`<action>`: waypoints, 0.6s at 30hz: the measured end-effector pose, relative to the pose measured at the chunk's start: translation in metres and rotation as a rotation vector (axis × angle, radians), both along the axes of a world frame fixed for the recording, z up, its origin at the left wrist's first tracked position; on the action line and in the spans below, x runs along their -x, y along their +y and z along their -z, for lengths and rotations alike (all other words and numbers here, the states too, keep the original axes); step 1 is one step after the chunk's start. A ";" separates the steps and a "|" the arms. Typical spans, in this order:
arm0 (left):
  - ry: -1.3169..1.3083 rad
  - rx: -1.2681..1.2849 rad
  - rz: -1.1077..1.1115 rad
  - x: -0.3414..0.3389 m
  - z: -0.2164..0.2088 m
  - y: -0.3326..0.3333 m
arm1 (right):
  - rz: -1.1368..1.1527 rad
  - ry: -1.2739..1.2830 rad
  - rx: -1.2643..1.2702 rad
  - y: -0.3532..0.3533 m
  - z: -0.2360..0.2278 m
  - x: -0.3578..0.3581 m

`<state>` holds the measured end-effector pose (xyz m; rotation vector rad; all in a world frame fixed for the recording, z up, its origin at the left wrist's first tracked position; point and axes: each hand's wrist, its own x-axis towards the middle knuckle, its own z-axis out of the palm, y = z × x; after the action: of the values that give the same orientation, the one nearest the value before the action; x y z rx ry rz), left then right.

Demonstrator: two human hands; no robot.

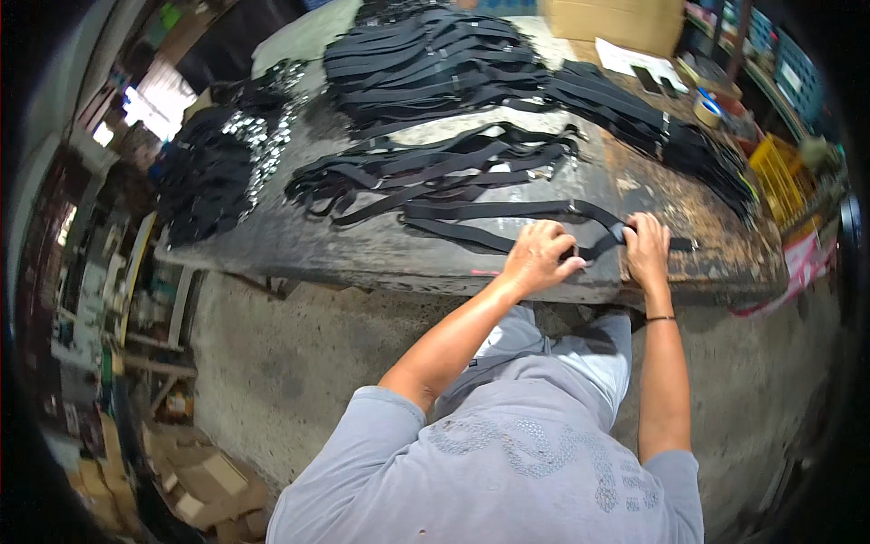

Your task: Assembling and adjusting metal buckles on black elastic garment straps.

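Head view: a black, forked strap (489,210) with metal fittings lay on the table (349,249). Its near branch ran under the left hand (541,257), its join at the right hand (647,247); fingers bent, whether clamped I couldn't tell.

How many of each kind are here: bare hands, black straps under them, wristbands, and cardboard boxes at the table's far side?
Left hand, right hand: 2
Black strap: 1
Wristband: 1
Cardboard box at table's far side: 1
Total: 5

Large studded lettering (536,451) across the grey shirt (381,490), not clearly legible
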<state>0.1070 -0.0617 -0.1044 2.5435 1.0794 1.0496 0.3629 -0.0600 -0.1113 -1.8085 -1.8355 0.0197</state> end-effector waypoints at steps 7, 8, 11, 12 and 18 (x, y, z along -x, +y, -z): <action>0.056 -0.110 -0.033 0.002 -0.012 -0.009 | -0.257 0.293 -0.053 -0.024 -0.051 0.013; 0.053 -0.125 -0.010 -0.002 -0.027 -0.013 | -0.293 0.265 -0.068 -0.029 -0.068 0.014; -0.002 -0.132 0.048 -0.017 -0.065 -0.019 | -0.391 0.370 -0.010 -0.038 -0.124 0.023; -0.022 -0.149 0.054 -0.020 -0.075 -0.019 | -0.422 0.423 -0.017 -0.039 -0.141 0.027; -0.135 -0.063 0.262 -0.028 -0.126 0.013 | -0.580 0.213 -0.266 -0.018 -0.254 0.019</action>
<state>0.1346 -0.0484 0.0217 2.5309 0.6677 1.1771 0.3437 -0.0776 0.1432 -1.0136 -2.0283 0.1693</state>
